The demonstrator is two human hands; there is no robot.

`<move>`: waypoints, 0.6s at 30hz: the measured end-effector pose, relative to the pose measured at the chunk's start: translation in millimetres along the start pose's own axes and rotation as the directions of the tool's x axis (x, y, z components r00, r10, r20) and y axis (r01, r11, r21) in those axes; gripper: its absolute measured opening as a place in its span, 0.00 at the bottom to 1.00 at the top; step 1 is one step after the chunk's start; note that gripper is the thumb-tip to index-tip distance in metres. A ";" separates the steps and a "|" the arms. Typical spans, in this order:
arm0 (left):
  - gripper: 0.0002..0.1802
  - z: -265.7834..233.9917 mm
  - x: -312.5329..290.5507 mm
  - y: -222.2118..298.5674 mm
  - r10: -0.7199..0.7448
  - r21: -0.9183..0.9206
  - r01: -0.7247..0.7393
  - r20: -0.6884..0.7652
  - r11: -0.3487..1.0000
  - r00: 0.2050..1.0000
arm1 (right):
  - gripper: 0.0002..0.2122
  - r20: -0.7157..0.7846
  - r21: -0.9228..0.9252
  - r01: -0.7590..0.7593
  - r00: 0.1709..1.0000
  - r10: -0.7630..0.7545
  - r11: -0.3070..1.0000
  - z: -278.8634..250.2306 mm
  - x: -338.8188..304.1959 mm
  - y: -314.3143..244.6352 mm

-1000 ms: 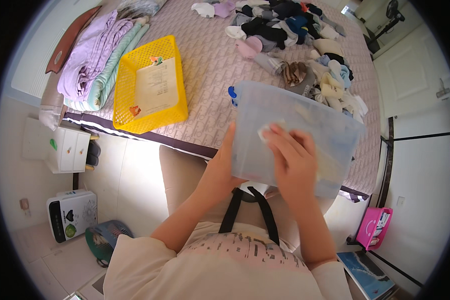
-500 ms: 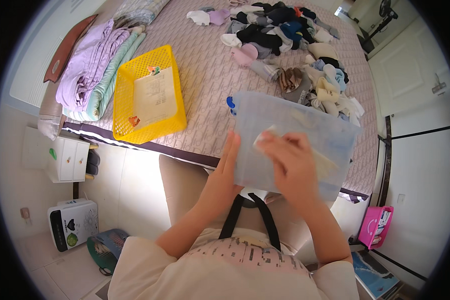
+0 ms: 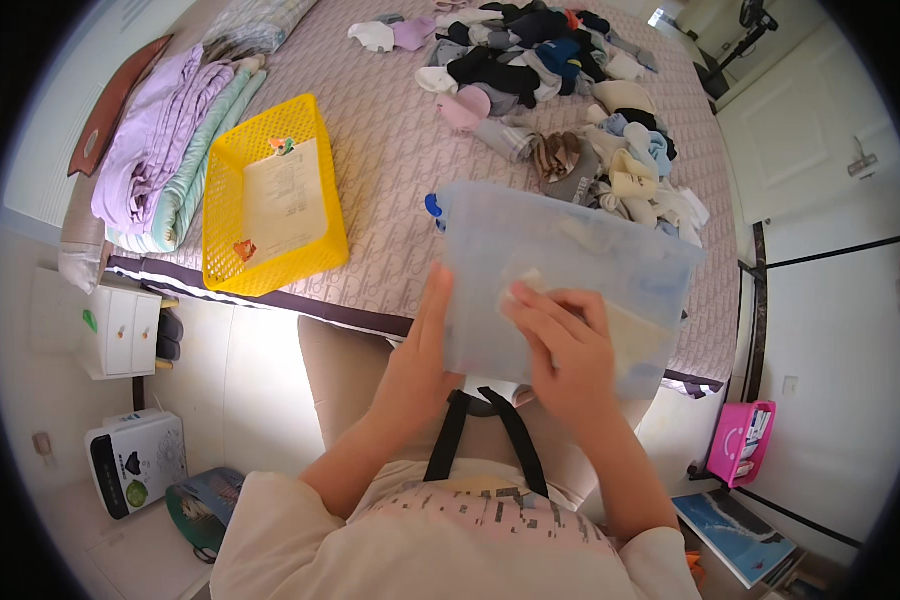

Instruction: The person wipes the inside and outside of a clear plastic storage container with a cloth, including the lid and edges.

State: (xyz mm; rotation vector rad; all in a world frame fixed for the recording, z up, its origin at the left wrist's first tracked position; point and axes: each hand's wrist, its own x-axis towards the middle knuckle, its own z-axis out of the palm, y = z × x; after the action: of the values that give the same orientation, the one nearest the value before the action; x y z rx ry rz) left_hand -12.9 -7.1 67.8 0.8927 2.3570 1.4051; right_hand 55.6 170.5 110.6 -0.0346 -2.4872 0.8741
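Observation:
A translucent bluish plastic box (image 3: 490, 225) with blue latches is tilted over my lap, against the edge of the bed. My left hand (image 3: 422, 345) holds its left side, fingers straight along the wall; the thumb is hidden. Pinched in my right hand (image 3: 575, 350) is a crumpled white wipe (image 3: 532, 275), pressed on the face of the box. Through the plastic, pale yellowish and blue patches show faintly. Beyond the box lies a spread pile of socks (image 3: 510, 75) in black, grey, white and pink.
A yellow perforated basket (image 3: 332, 240) with a sheet of paper in it stands on the bed (image 3: 370, 190), left of the box. Folded lilac bedding (image 3: 150, 150) lies farther left. On the floor are a small white cabinet (image 3: 120, 330) and, at right, a pink bin (image 3: 732, 440).
My right hand and the wipe have shifted slightly across the box face. The whole view has moved a little, so things appear farther left. My left hand keeps its hold.

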 end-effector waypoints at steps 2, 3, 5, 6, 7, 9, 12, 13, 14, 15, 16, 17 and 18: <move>0.57 0.0 -1.1 0.6 0.050 0.047 -0.049 -0.010 0.998 0.999 | 0.17 -0.024 -0.069 -0.063 0.998 0.061 0.996 -16.0 1.4 16.8; 0.58 2.4 -0.5 2.1 0.078 0.062 -0.078 -0.004 0.995 0.997 | 0.17 -0.040 -0.113 -0.104 0.994 0.100 0.988 -24.2 4.1 20.6; 0.57 3.6 1.5 4.5 0.041 0.053 -0.041 0.002 0.998 0.999 | 0.17 -0.079 -0.134 -0.120 0.991 0.111 0.984 -14.0 11.7 11.6; 0.57 2.0 2.6 6.8 0.021 0.057 -0.021 0.000 0.998 1.000 | 0.16 -0.015 -0.141 -0.067 0.998 0.065 0.988 -8.4 8.2 3.8; 0.57 2.3 2.5 7.4 0.012 0.047 -0.012 -0.001 0.999 1.000 | 0.15 0.048 -0.149 -0.015 0.999 0.022 0.989 -4.2 2.2 -2.8; 0.58 3.2 -2.1 7.2 -0.007 0.030 0.007 -0.006 1.000 1.000 | 0.19 0.132 0.013 -0.002 0.991 0.000 1.000 -6.7 -17.4 -6.6; 0.59 9.5 -7.5 6.7 0.087 0.131 -0.077 -0.077 0.988 0.993 | 0.21 0.199 0.144 -0.235 0.959 0.204 0.961 -32.6 -17.2 10.8; 0.59 9.9 -8.4 6.6 0.049 0.107 -0.043 -0.053 0.993 0.997 | 0.20 0.140 0.060 -0.190 0.974 0.181 0.980 -25.7 -17.5 6.4; 0.59 8.7 -8.3 7.4 0.010 0.084 -0.008 -0.027 0.996 1.000 | 0.19 0.083 -0.027 -0.149 0.985 0.150 0.989 -13.0 -16.5 -2.9; 0.59 6.6 -5.8 9.7 -0.020 0.062 0.020 -0.001 0.998 1.000 | 0.18 0.023 -0.120 -0.109 0.993 0.112 0.987 -8.0 -14.2 -8.8; 0.59 6.2 -4.9 10.2 0.013 0.066 -0.013 -0.003 0.998 1.000 | 0.21 0.096 -0.003 0.007 0.995 -0.006 1.000 -5.4 -28.7 -9.6; 0.59 6.4 -4.0 10.3 0.045 0.070 -0.045 -0.003 0.997 0.999 | 0.22 0.120 0.005 0.013 0.993 -0.013 1.000 -11.0 -36.9 -9.8; 0.59 6.7 -4.5 9.6 0.073 0.079 -0.072 -0.006 0.994 0.997 | 0.23 0.145 0.020 0.021 0.989 -0.023 1.000 -19.7 -45.9 -4.3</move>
State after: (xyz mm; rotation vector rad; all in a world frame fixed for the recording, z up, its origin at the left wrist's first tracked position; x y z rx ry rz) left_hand -2.4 -1.9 72.3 1.0047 2.4250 1.3535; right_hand 105.5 170.1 105.8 0.0649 -2.6082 0.9205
